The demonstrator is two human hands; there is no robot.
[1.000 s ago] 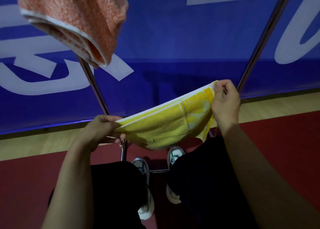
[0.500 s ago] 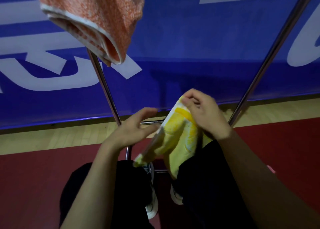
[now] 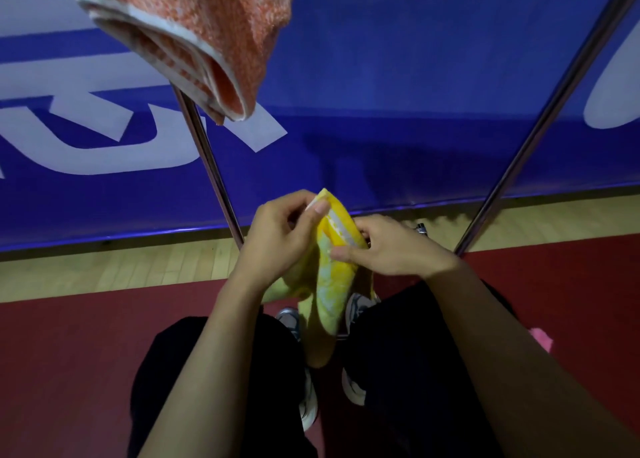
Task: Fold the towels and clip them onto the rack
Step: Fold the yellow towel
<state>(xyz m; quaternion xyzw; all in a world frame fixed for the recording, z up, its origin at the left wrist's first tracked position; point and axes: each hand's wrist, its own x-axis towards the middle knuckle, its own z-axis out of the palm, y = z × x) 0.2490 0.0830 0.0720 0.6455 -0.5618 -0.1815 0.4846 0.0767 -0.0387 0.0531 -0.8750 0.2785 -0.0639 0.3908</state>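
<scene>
Towel: yellow towel folded, held between both hands in front of the rack.
Hands: left hand and right hand pinch its top edges.
Risk: loose pinch may let fold spring open.

left hand fingers curled, pinching; right hand likewise, hands close together

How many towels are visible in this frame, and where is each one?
2. An orange towel hangs folded at the upper left, above the rack's left pole. A yellow towel is held between both hands at centre. Others may lie outside the view.
</scene>
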